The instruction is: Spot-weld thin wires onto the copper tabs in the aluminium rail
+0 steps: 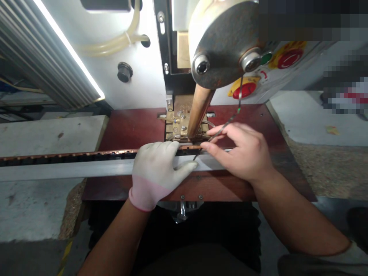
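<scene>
My left hand, in a whitish glove with a pink cuff, is wrapped over a long silver metal bar. A copper-coloured strip with dark segments beneath it runs along the bar's far edge. My right hand is bare, its thumb and fingers closed around a thin dark strip near the copper strip's right end. That thin strip hangs from the machine head and reaches down past my fingertips to the bar. Just behind both hands, a thick copper rod slants down to a brass fixture.
A reddish-brown worktop lies under the bar. The machine head overhangs it, with red buttons at the right. Pale side tables flank the worktop. Clear hoses run along the machine's front panel.
</scene>
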The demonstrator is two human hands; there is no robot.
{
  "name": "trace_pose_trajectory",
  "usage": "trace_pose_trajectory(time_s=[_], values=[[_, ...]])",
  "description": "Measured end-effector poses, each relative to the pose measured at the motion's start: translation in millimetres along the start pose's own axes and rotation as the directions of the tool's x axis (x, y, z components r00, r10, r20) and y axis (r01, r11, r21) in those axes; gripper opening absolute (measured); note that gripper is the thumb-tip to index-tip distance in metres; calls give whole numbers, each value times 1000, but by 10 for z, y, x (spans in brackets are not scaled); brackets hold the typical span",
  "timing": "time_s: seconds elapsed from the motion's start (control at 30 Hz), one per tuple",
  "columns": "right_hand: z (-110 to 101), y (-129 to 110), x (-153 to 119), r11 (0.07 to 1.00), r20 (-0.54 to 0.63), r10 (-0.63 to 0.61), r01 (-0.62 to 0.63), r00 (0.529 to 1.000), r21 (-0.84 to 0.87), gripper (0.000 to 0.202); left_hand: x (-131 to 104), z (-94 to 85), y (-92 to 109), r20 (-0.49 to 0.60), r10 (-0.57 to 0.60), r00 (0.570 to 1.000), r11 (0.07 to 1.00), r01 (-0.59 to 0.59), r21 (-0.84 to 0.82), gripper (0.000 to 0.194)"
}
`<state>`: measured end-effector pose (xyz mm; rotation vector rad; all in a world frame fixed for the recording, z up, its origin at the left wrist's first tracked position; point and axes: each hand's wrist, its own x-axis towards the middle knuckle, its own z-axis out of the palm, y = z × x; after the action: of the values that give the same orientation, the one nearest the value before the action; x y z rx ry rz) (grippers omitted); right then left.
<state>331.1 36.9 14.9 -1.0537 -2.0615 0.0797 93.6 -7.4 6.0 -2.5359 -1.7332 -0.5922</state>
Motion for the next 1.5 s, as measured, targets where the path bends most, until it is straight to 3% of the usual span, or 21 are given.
trace_pose_trajectory(time_s=[0.1, 0.17, 0.27, 0.33, 0.4, 0.47, 0.67, 0.8, 1.03, 1.27, 1.5], values=[[-160, 77, 37, 994, -113, 39, -50, 993, -95, 45, -31, 7, 4, -27, 13, 1000, 1000, -13, 1, 51], [-188, 42, 39, 998, -136, -52, 46, 989, -47, 48, -60, 16, 6, -43, 20, 999, 1000, -19, 11, 51], [-80, -88, 20, 947, 51, -321, 319, 946, 41, 32, -92, 32, 3, -56, 46, 997, 999, -45, 30, 46], [20, -144, 9, 919, 230, -391, 391, 891, 45, 33, -98, 39, 1, -62, 64, 996, 998, -62, 30, 41], [71, -137, 9, 928, 340, -361, 371, 868, 38, 35, -95, 40, 2, -61, 60, 996, 998, -59, 28, 39], [52, -82, 18, 947, 363, -313, 319, 878, 44, 30, -87, 36, 8, -62, 51, 997, 998, -49, 28, 42], [-91, 25, 46, 967, 354, -255, 241, 900, 84, 12, -82, 29, 16, -53, 54, 997, 998, -53, 30, 49], [-95, 33, 55, 968, 377, -249, 215, 892, 131, 15, -85, 31, 8, -62, 58, 996, 998, -56, 22, 49], [-45, 21, 18, 998, 275, 7, -22, 961, 53, 13, -81, 14, -7, -58, 76, 995, 997, -75, 15, 52], [97, -76, -36, 993, 212, -64, 84, 975, -85, 17, -105, 24, -8, -60, 92, 994, 996, -91, 22, 58], [83, -78, -30, 994, 199, -40, 58, 979, -89, 14, -123, 25, -17, -79, 84, 993, 996, -83, 11, 53]])
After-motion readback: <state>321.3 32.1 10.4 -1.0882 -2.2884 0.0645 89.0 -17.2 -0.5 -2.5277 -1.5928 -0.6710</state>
